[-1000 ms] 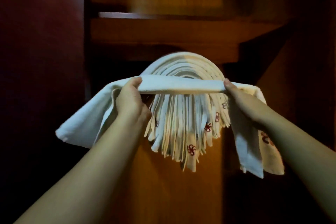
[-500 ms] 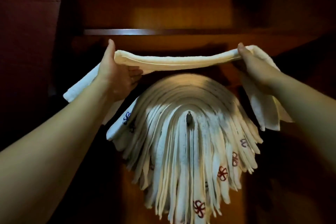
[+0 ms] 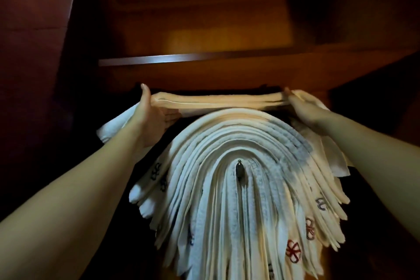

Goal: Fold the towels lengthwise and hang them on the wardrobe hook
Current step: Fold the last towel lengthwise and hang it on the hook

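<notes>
A folded white towel (image 3: 218, 104) is stretched flat between my hands, right on top of the arched stack of hung towels (image 3: 227, 188). My left hand (image 3: 152, 118) grips its left part, thumb on top and fingers underneath. My right hand (image 3: 304, 109) grips its right part. Both loose ends droop down outside my hands. The stack holds several white towels with red and dark embroidered marks, draped over a dark metal hook (image 3: 239, 169) whose tip pokes out at the centre.
A wooden shelf edge (image 3: 181, 60) runs across just above the held towel. The dark wardrobe wall (image 3: 34, 75) stands close on the left. Dark wood panels close in on the right and behind.
The held towel has come down from above the stack to its top. The view has closed in on the hook, and both hands still grip the towel.
</notes>
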A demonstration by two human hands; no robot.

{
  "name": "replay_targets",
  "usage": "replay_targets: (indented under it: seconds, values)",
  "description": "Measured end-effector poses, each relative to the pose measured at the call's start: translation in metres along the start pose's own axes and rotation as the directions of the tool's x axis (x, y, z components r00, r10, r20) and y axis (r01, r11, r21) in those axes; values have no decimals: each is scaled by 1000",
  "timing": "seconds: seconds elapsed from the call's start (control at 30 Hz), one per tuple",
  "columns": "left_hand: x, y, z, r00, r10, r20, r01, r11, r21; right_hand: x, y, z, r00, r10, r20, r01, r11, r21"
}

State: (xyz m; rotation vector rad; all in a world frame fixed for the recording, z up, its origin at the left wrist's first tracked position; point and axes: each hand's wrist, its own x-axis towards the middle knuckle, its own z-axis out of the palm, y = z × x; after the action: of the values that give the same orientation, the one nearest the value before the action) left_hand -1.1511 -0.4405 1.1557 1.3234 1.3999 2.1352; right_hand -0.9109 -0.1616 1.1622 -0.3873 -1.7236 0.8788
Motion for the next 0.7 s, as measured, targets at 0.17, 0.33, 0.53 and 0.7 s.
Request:
replay_targets:
  seconds: [0.17,0.33,0.53,0.7]
  values:
    - [-6,-31,-5,995,-23,98,22,1000,13,-14,22,5,975,137,176,-128,990,-62]
    - [-13,-50,-11,998,-43,55,46,997,-59,-23,37,-14,948,139,288,-186,972,142]
    - [-15,-47,-15,966,17,-257,-88,959,-269,-21,18,-26,980,193,-50,-169,938,303]
    - [20,-48,-45,868,-27,-495,-135,948,-289,-19,16,-29,957,225,-182,-176,952,249]
